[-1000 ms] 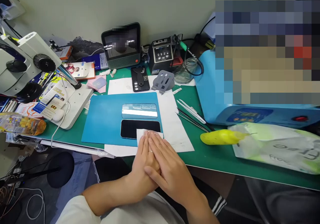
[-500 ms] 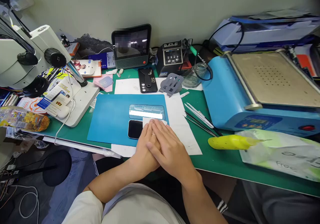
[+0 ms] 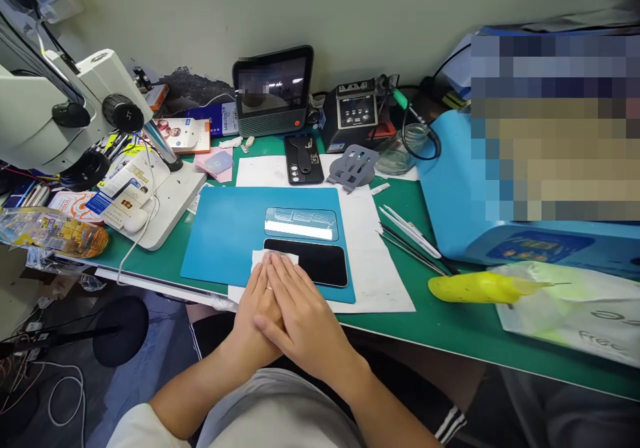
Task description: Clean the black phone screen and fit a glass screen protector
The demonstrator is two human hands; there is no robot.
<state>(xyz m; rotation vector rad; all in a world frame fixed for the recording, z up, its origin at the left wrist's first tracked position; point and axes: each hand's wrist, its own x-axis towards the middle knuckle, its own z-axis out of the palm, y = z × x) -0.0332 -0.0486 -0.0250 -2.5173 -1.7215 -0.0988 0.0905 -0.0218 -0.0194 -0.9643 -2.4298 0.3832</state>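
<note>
A phone point(image 3: 323, 263) lies black screen up on a blue mat point(image 3: 225, 218). My left hand point(image 3: 257, 311) presses a white wipe point(image 3: 257, 257) onto the phone's left end. Over it lies my right hand point(image 3: 300, 318), its fingers stretched out and close together, fingertips at the wipe. The left palm and most of the wipe are hidden under the hands. Just beyond the phone, a clear glass sheet point(image 3: 301, 216) with a bright white reflection rests on the mat.
A microscope point(image 3: 95, 121) stands left. Behind the mat are a dark phone case point(image 3: 304, 160), a grey stand point(image 3: 354, 167) and a soldering station point(image 3: 350, 116). Tweezers point(image 3: 410, 231), a yellow bottle point(image 3: 475, 288) and a blue heating machine point(image 3: 450, 188) stand or lie right.
Both hands have slid left along the phone with the wipe, from its right part to its left end. The right part of the screen is now uncovered. The view has shifted slightly.
</note>
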